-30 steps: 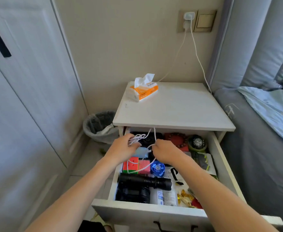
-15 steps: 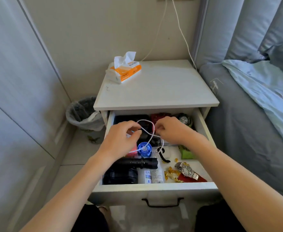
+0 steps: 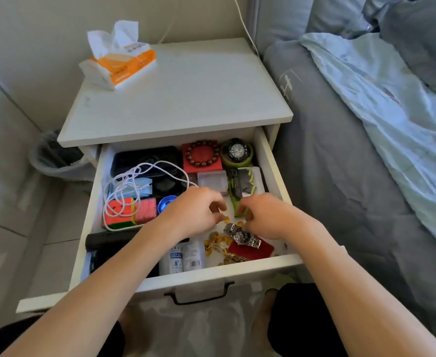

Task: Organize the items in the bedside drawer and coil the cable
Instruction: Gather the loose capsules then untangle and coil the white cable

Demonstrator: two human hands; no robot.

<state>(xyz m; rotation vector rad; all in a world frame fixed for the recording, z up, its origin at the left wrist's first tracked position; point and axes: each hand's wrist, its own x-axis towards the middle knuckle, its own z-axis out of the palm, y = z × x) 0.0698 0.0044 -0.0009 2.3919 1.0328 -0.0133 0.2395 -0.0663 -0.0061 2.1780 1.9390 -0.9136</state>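
Both hands hover over the small gold pieces in the drawer; the left hand has a loosely curled grip, the right hand too, and whether either pinches a bead I cannot tell. The white cable lies loosely looped at the drawer's left, over the cubes. Scattered pieces could roll under the steel watch. Fingertips are hidden.
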